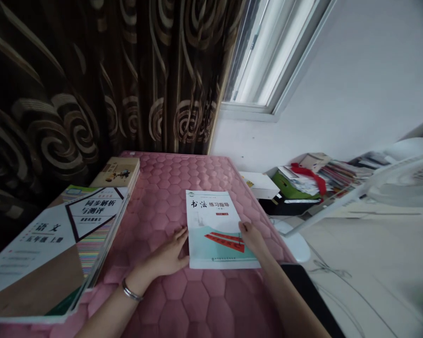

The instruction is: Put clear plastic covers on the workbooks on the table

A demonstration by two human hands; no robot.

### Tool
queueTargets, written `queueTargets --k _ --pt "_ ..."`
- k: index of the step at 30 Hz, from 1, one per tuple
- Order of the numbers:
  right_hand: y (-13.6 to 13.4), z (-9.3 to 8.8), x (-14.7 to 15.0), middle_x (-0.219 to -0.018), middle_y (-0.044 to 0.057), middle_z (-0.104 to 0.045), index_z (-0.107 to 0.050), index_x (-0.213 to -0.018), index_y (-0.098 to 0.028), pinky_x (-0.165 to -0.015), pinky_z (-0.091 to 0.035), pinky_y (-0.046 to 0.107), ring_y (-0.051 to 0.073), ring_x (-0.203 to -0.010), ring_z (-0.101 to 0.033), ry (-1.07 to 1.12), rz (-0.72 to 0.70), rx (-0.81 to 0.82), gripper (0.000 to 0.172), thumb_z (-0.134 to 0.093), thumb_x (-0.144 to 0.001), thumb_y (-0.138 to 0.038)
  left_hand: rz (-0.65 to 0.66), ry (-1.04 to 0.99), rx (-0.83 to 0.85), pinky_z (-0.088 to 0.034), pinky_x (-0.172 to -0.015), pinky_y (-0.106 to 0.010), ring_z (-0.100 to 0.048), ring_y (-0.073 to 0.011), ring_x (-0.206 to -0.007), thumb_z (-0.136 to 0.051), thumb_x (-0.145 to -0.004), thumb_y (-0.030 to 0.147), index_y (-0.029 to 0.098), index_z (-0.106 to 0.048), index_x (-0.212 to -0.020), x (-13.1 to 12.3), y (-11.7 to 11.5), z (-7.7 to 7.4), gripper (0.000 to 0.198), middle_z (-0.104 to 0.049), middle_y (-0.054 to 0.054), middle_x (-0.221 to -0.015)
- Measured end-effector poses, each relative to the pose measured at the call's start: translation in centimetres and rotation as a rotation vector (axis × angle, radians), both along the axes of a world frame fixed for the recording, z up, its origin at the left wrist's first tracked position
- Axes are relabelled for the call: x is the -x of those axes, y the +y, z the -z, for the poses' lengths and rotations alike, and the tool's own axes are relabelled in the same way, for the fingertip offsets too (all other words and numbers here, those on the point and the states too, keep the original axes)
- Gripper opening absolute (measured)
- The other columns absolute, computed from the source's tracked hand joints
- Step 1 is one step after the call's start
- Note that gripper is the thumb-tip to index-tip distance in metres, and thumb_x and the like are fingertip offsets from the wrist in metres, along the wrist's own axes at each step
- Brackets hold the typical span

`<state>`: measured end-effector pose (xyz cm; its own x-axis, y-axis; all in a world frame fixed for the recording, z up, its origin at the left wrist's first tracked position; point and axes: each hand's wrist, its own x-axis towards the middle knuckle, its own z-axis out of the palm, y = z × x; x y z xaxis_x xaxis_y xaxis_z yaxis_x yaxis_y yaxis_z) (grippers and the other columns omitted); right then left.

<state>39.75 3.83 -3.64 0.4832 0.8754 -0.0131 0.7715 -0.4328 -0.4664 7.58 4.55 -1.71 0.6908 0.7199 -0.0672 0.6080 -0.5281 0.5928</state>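
A calligraphy workbook (pixel 211 234) with a white and pale green cover and red strips lies on the pink quilted cover (pixel 162 178). At its left edge is my left hand (pixel 169 253), fingers stretched out and thumb apart, touching the side of the book. My right hand (pixel 252 237) has curled fingers on the opposite edge, gripping it there; its fingers under the edge are hidden. A stack of larger workbooks (pixel 52 249) is to the left of my left hand, and a tan book (pixel 117 172) lies behind that stack.
A patterned brown curtain (pixel 127 80) hangs along the far side, beside a window (pixel 268 51). On the right are a white fan (pixel 402 173), a white box (pixel 259 184) and piles of papers (pixel 334 173). A dark flat object (pixel 306 291) lies near my right forearm. Cables (pixel 329 270) run over the floor.
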Motion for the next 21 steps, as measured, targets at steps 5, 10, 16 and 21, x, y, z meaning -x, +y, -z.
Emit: queueTargets --k 5,10,16,21 --pt "-0.9 0.5 -0.1 -0.092 0.012 -0.070 -0.065 -0.093 -0.017 -0.070 -0.042 0.026 0.023 -0.090 -0.065 0.015 0.022 0.021 0.036 -0.032 -0.097 -0.033 0.041 0.087 0.034 -0.020 -0.118 -0.048 0.001 -0.0294 -0.147 -0.066 -0.076 0.040 0.016 -0.011 -0.153 -0.1 -0.4 0.5 0.098 -0.002 -0.015 -0.160" --pt "-1.1 0.1 0.0 -0.093 0.011 -0.070 -0.065 -0.091 -0.017 -0.072 -0.041 0.027 0.023 -0.090 -0.064 0.009 0.034 0.025 0.036 -0.033 -0.096 -0.034 0.021 0.098 -0.023 -0.018 -0.119 -0.048 -0.001 -0.0283 -0.147 -0.066 -0.078 0.040 0.017 -0.014 -0.153 -0.4 -0.7 0.9 0.094 -0.008 -0.015 -0.160" --pt "-1.6 -0.3 -0.1 -0.084 0.008 -0.069 -0.066 -0.082 -0.018 -0.068 -0.039 0.027 0.021 -0.082 -0.062 0.035 0.056 -0.017 0.036 -0.036 -0.092 -0.035 0.022 0.082 -0.059 -0.019 -0.118 -0.051 -0.006 -0.0288 -0.147 -0.067 -0.076 0.042 0.018 -0.019 -0.152 -0.5 -0.8 1.0 0.093 -0.017 -0.013 -0.159" --pt "-1.9 -0.2 -0.2 -0.077 0.007 -0.068 -0.066 -0.077 -0.018 -0.065 -0.039 0.027 0.020 -0.075 -0.062 0.060 0.066 -0.058 0.036 -0.039 -0.089 -0.037 0.029 0.051 -0.059 -0.020 -0.118 -0.052 -0.007 -0.0294 -0.147 -0.069 -0.075 0.043 0.021 -0.020 -0.152 -0.4 -0.7 1.6 0.094 -0.019 -0.012 -0.159"
